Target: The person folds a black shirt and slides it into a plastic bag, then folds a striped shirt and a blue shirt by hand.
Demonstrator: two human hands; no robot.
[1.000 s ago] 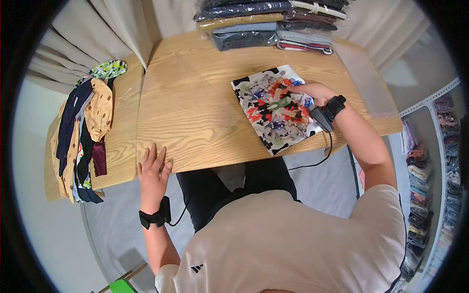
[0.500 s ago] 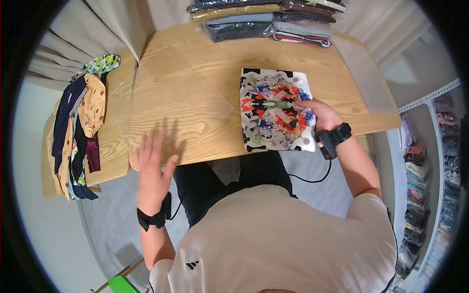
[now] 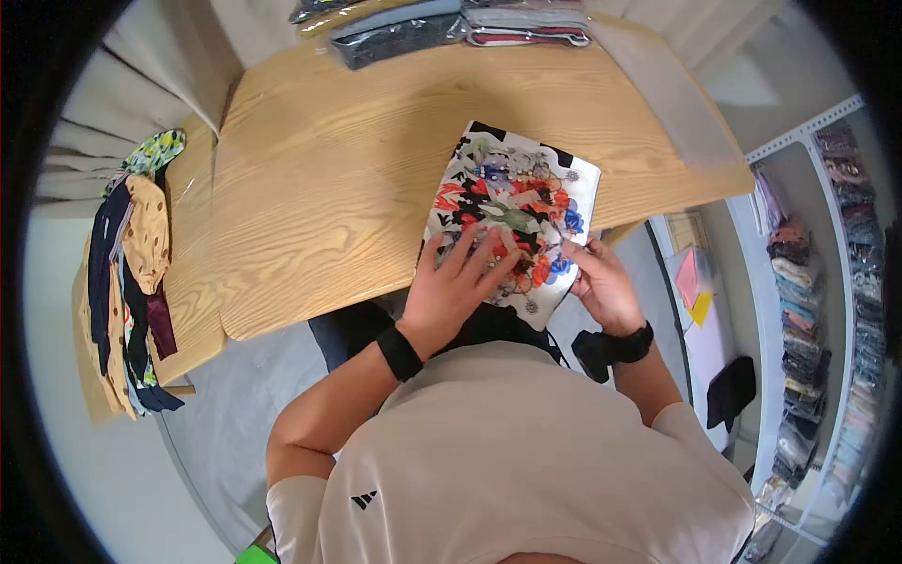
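A folded printed garment (image 3: 507, 202), white with red, blue and black floral patterns, lies tilted across the front edge of the table. My left hand (image 3: 456, 287) rests on its lower left part, with the fingers spread over the print. At its lower right edge, my right hand (image 3: 601, 282) grips the garment, the thumb on top and the other fingers partly hidden beneath. Both wrists wear black straps.
Bagged folded clothes (image 3: 413, 33) are stacked at the table's back. Loose clothes (image 3: 132, 273) hang over the left end. A translucent sheet (image 3: 658, 94) lies along the right edge of the wooden table (image 3: 310, 244). Shelves of packed clothes (image 3: 799, 320) stand at right.
My left hand has moved right from beside the table edge onto the garment. The garment has turned clockwise and come nearer to my body, still in my right hand. The view has shifted.
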